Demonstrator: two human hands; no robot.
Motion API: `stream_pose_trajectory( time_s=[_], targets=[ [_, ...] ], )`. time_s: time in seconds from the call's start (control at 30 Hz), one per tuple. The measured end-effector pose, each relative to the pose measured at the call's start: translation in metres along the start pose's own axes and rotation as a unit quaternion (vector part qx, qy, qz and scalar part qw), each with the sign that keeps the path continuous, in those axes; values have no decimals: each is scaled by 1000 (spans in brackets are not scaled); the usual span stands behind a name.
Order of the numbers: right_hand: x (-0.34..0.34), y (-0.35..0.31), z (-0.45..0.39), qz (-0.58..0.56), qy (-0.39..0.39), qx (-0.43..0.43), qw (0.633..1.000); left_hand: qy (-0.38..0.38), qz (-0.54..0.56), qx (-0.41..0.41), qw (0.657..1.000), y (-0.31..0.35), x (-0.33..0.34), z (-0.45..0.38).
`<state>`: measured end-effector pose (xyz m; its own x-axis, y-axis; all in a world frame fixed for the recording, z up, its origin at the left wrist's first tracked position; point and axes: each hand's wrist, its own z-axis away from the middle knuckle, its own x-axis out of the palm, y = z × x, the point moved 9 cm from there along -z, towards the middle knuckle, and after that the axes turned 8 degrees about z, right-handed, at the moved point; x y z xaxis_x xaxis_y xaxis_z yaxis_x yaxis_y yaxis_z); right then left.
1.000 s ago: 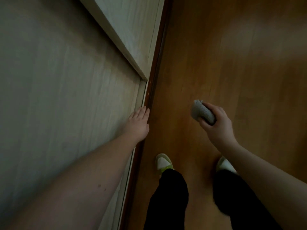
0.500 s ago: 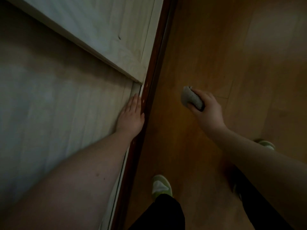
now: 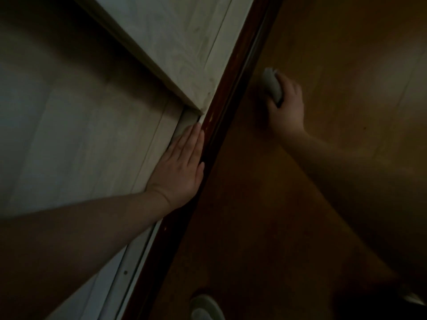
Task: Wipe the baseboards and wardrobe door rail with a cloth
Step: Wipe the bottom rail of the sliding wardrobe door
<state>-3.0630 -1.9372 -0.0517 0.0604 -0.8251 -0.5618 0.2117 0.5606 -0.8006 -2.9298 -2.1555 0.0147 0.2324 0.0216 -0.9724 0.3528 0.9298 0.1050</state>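
gripping the cloth (image 3: 272, 85) in a fist, r hand (image 3: 285, 107) hovers over the floor (image 3: 346, 54), just right of the rail (image 3: 221, 116). rail runs diagonal, lower-left to upper-right. l hand (image 3: 182, 162) lies flat, fingers straight, on the door (image 3: 80, 135) edge, touching the rail, so nearer but clothless.

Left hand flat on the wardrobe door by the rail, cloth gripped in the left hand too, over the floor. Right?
Not quite. The head view shows the cloth gripped in the right hand, over the wooden floor. The left hand does lie flat on the wardrobe door beside the rail.
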Motion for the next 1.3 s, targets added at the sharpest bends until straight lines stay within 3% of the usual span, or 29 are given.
stream_pose_trajectory(
  time_s=[0.2, 0.37, 0.87, 1.03, 1.17, 1.3],
  targets=[
    [-10, -17, -73, 55, 3, 7, 998, 30, 7, 8, 999, 0, -2, 0],
    [11, -26, -69, 54, -51, 10, 997, 21, 5, 3, 1000, 1, -6, 0],
    [87, -9, 118, -46, -77, -3, 996, -1, 38, 4, 999, 5, -8, -1],
    [123, -4, 198, -93, -163, 36, 982, -25, 29, -4, 999, -2, 0, 0],
    [138, 3, 233, -69, -253, 2, 965, -27, 23, -9, 999, -3, 2, 0],
    [132, 7, 230, -62, -294, -22, 954, -34, 8, -9, 999, -3, 4, 0]
  ],
)
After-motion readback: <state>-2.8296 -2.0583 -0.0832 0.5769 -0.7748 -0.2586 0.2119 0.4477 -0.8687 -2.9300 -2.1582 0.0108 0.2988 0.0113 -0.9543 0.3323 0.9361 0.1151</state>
